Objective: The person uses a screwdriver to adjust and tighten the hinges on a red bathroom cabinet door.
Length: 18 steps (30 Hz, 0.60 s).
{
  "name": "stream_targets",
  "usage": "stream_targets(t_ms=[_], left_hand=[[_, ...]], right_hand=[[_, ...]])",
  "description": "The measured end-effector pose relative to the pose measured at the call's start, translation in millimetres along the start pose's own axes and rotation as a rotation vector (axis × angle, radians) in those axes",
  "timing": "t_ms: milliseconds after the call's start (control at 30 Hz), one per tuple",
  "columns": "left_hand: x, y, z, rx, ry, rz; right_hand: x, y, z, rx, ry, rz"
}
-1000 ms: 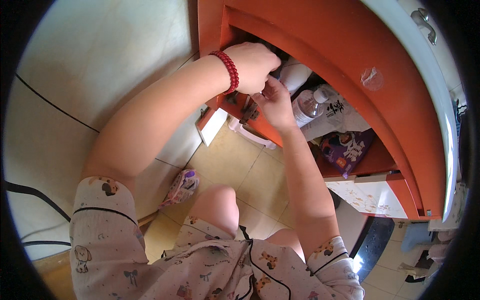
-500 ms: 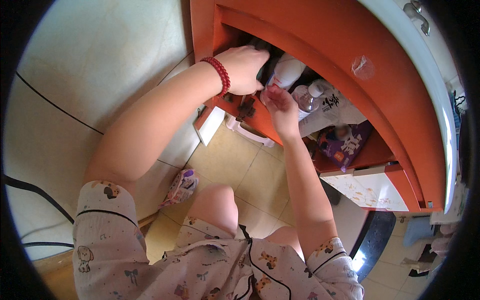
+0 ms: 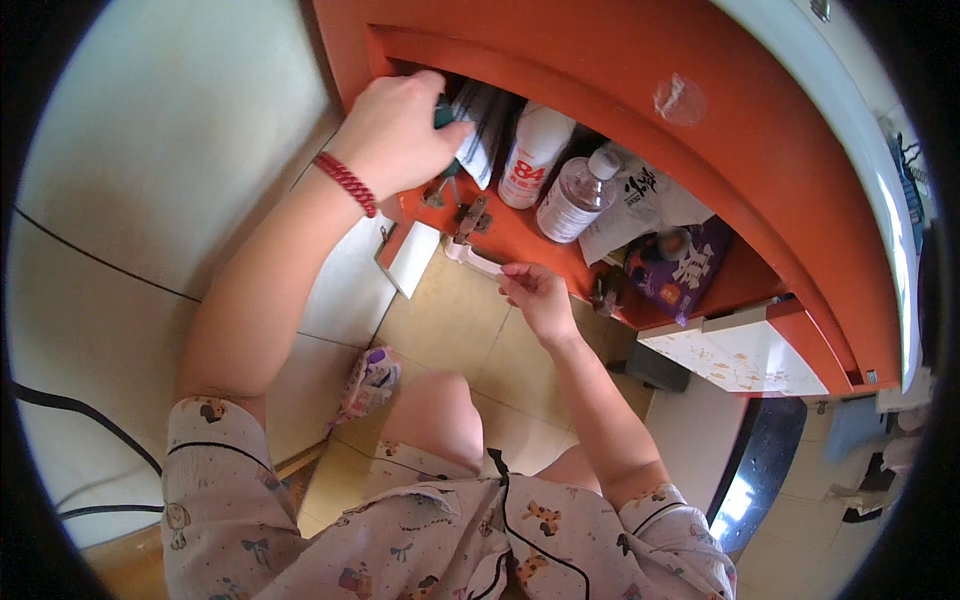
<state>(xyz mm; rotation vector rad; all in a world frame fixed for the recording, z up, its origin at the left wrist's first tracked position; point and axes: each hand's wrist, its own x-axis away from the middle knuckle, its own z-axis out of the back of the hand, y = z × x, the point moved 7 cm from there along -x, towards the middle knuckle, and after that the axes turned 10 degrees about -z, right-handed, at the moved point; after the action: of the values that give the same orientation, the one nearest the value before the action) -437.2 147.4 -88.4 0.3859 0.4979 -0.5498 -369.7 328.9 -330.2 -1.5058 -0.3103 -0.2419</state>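
Observation:
At the left end of the open red cabinet, my left hand (image 3: 400, 130), with a red bead bracelet on its wrist, is closed around a dark green object (image 3: 444, 113). Most of that object is hidden by the fingers, so its kind does not show. Right beside it stands a white packet with dark stripes (image 3: 482, 130). A white bottle with red print (image 3: 535, 155) and a clear bottle with a white cap (image 3: 578, 198) are upright farther right. Below the shelf edge, my right hand (image 3: 542, 305) has thumb and fingertips pressed together, nothing visible in them, close to a pale pink plastic piece (image 3: 472, 260).
White plastic bags (image 3: 635, 205) and a purple packet (image 3: 680, 270) fill the shelf's right side. Cabinet doors hang open, a white one (image 3: 412, 258) at left and a flowered one (image 3: 740, 350) at right. Metal hinges (image 3: 473, 218) stick out. A pink-purple bag (image 3: 367, 385) lies on the floor.
My left hand has come out leftward from the shelf, holding the dark green object. My right hand has dropped from beside the white bottle to below the shelf edge. The view has shifted slightly.

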Motion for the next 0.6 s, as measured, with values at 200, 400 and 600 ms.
stream_targets(t_ms=[200, 400, 600], left_hand=[[3.6, 2.6, 8.0, 0.013, 0.009, 0.026], [9.3, 1.8, 9.2, 0.062, 0.027, 0.017], [15.0, -1.6, 15.6, 0.103, 0.060, 0.032]], right_hand=[[-12.0, -60.5, -13.6, 0.350, 0.280, 0.495], [-35.1, -91.8, -40.5, 0.525, 0.301, 0.562], [-44.5, -101.4, -52.3, 0.680, 0.234, 0.552]])
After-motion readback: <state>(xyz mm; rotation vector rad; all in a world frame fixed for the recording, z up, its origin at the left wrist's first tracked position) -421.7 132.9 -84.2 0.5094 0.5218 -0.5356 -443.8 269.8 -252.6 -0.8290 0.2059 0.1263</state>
